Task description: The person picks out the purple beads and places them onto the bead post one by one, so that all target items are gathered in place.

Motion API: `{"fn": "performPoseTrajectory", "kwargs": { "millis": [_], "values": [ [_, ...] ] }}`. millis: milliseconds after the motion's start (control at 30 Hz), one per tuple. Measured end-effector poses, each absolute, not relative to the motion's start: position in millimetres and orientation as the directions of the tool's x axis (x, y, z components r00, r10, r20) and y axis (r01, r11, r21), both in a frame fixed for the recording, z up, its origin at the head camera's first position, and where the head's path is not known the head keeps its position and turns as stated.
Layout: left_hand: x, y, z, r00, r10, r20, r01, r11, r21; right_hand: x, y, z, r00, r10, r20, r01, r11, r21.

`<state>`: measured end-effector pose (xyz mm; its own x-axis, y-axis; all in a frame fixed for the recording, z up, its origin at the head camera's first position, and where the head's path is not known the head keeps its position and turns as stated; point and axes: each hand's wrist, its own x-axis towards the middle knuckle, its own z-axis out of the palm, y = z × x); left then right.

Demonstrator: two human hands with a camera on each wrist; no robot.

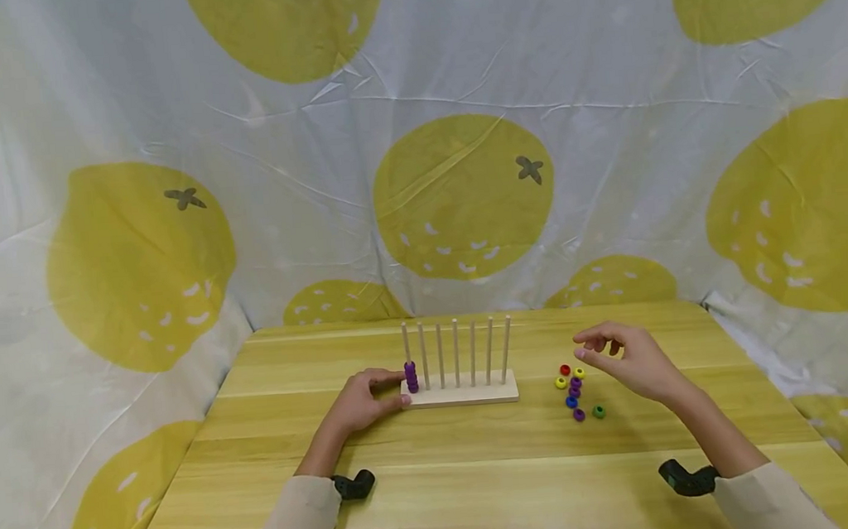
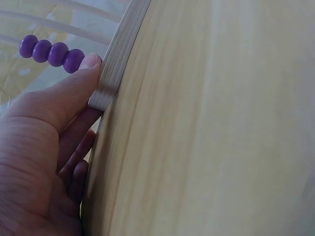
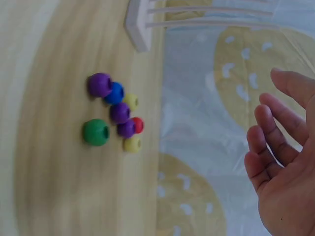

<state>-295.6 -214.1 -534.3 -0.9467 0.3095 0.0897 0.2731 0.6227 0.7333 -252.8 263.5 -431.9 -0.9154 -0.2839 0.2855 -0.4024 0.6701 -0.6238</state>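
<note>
A wooden peg rack (image 1: 464,394) with several upright pegs stands on the table. On its leftmost peg is a stack of several purple beads (image 1: 411,377). My left hand (image 1: 360,401) holds the left end of the rack's base, thumb (image 2: 83,73) by the lowest bead and the other fingers partly hidden behind the base. Up and right of a loose cluster of beads hovers my right hand (image 1: 629,358), fingers relaxed and nothing in them. In that cluster lie a green bead (image 3: 96,132), a blue bead (image 3: 114,93), a red bead (image 1: 565,370), purple beads (image 3: 100,85) and yellow beads (image 1: 560,382).
The wooden table (image 1: 487,492) reaches back to a hanging cloth (image 1: 301,224) printed with yellow lemons. Dark wrist-worn devices (image 1: 687,477) sit at both sleeve cuffs. The loose beads lie to the right of the rack.
</note>
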Motion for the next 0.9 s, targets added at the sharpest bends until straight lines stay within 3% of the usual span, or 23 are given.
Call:
{"fn": "performPoseTrajectory", "kwargs": {
  "millis": [900],
  "values": [
    [-293.7, -213.0, -531.4, -0.946, 0.312, 0.085, 0.273, 0.628, 0.728, -223.0, 281.1, -499.1, -0.960, -0.222, 0.169, -0.277, 0.685, -0.674]
  ]
}}
